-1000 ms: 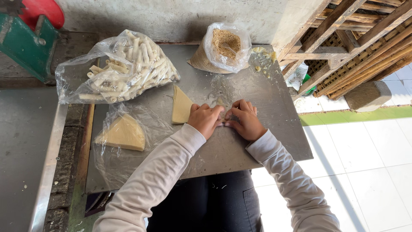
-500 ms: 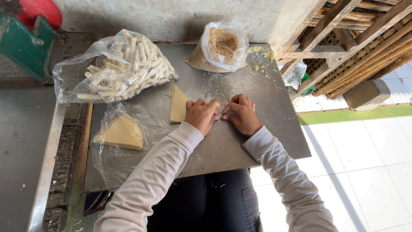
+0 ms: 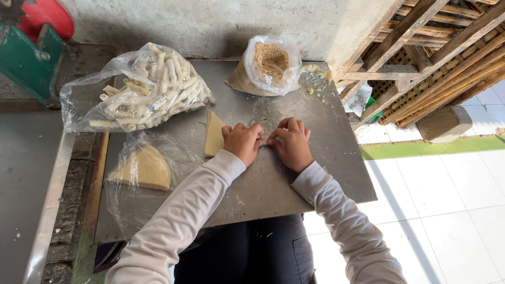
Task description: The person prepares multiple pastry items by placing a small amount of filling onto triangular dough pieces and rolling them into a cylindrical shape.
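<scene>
At the centre of the frame the left hand point(image 3: 243, 142) and the right hand point(image 3: 291, 143) meet knuckle to knuckle on the grey metal bench point(image 3: 336, 173), fingers curled downward and pressed onto something small that lies hidden beneath them; what it is I cannot tell, nor whether the fingers pinch it or only press on it, though neither hand lies flat and released. Both forearms in pale sleeves come up from the bottom of the frame and converge, wrists low, which puts the work close to the body. Just left of the left hand, touching or nearly touching it, lies a pale yellow triangular sheet point(image 3: 213, 134), probably kept within reach. Another triangular stack point(image 3: 144, 169) lies in clear plastic at the left. In the upper left a plastic bag of pale rolled sticks point(image 3: 147, 89) lies well apart from the hands, and at the top centre stands an open bag of brown crumbs point(image 3: 268, 63).
</scene>
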